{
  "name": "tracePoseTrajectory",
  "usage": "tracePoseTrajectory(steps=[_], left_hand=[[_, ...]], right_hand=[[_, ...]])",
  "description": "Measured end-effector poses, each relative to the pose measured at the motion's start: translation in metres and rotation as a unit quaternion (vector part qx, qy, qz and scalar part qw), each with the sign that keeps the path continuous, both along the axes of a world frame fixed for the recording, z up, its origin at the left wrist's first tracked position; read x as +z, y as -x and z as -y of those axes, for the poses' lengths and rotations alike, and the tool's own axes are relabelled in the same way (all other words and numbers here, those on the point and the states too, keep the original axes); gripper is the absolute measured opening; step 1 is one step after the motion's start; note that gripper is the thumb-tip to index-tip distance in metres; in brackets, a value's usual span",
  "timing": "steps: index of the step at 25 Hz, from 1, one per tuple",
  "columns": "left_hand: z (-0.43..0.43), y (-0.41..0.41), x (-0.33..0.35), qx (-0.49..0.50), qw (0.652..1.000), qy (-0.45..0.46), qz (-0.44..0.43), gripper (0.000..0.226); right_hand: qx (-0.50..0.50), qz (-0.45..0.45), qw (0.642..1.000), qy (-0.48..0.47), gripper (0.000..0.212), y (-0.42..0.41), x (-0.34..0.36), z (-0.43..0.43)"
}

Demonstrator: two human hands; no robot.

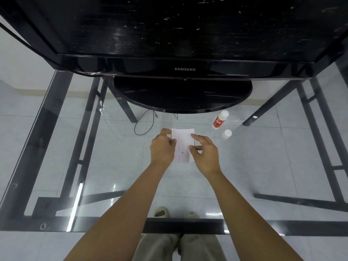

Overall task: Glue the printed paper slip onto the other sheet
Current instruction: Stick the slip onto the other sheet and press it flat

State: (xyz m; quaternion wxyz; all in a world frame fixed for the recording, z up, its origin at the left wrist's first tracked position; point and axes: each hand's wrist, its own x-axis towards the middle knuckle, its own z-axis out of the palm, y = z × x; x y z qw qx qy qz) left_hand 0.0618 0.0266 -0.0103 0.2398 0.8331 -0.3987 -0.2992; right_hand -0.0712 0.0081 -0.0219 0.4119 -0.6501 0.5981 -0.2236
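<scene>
- Glass bench point(105, 166) on a black frame; the tiled floor shows through it.
- White sheet point(183, 134) lies flat on the bench at centre, between the two hands.
- Printed paper slip point(183, 155), narrow with a small blue mark, overlaps the sheet's near part and runs toward the person. Can't tell which layer is on top.
- Left hand point(162, 146) is at the sheet's left edge, fingers point(165, 131) curled and thumb on top, grasping that edge.
- Right hand point(204, 153) is at the right edge, with index tip on the sheet and thumb tip on the paper lower down. Its other fingers are loosely curled. Can't tell whether it pinches or just presses.
- Glue stick point(220, 119), white with a red label, lies on its side on the bench, right of the sheet and apart from it.
- Its white cap point(227, 133) is off, just beside the stick's near end.
- Black Samsung monitor point(184, 34) is at the far side; its round base point(182, 95) sits on the bench beyond the sheet.
- A thin black cable point(145, 125) loops left of the sheet.
- The person's shoes point(161, 211) are seen through the glass.
</scene>
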Motion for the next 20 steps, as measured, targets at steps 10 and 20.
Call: tracePoseTrajectory(steps=[10,20], left_hand=[[-0.005,0.007,0.000,0.050,0.998,0.041,-0.011,0.032],[-0.009,0.009,-0.001,-0.033,0.996,0.040,0.076,0.033]], right_hand=[[0.035,-0.068,0.997,0.014,0.037,-0.005,0.007,0.001],[0.048,-0.090,0.995,0.001,0.040,-0.007,0.009,0.003]])
